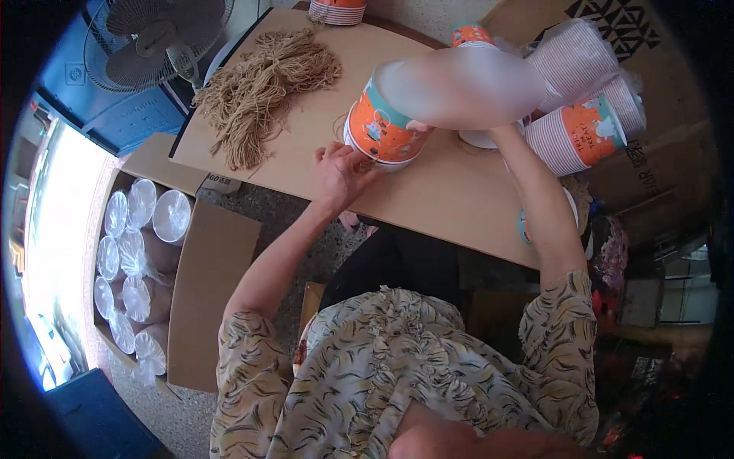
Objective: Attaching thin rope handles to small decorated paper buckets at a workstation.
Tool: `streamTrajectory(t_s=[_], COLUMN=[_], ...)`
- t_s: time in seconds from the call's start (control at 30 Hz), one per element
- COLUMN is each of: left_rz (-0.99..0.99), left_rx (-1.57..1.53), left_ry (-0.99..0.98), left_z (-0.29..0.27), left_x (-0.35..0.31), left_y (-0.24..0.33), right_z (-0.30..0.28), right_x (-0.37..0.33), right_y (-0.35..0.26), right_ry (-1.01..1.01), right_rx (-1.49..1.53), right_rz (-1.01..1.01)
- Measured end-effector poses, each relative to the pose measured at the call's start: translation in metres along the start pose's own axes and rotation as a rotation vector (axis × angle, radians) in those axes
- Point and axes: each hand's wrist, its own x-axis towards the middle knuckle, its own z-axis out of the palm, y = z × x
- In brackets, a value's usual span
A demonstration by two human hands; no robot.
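An orange paper bucket (380, 134) with a teal band and printed cartoon figures stands tilted near the table's front edge. My left hand (344, 172) is at its lower left rim, with the fingers curled and closed against it. Over the bucket's upper right side reaches my right hand (468, 99); a pale blur covers most of it and hides its fingers, along with part of the bucket's top. Whether a strand of twine is in either hand cannot be made out.
A heap of tan twine (267, 84) lies on the table (466, 206) at left. Stacked orange paper buckets (569, 141) and a plastic-wrapped stack (577, 61) lie at right. A carton (210, 294) of wrapped stacks stands on the floor at left, below a fan (157, 38).
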Motion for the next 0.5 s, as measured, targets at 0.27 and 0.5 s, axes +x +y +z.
streamTrajectory(t_s=[0.27, 0.5], left_rz=[-0.020, 0.254], left_rx=[-0.037, 0.187], left_ry=[-0.021, -0.224], left_z=[0.009, -0.013], left_x=[-0.003, 0.009], left_y=[-0.005, -0.022], right_z=[0.001, 0.005], right_x=[-0.002, -0.002], right_y=[0.001, 0.005], right_ry=[0.020, 0.032], right_rx=[-0.036, -0.017], right_rz=[-0.009, -0.014])
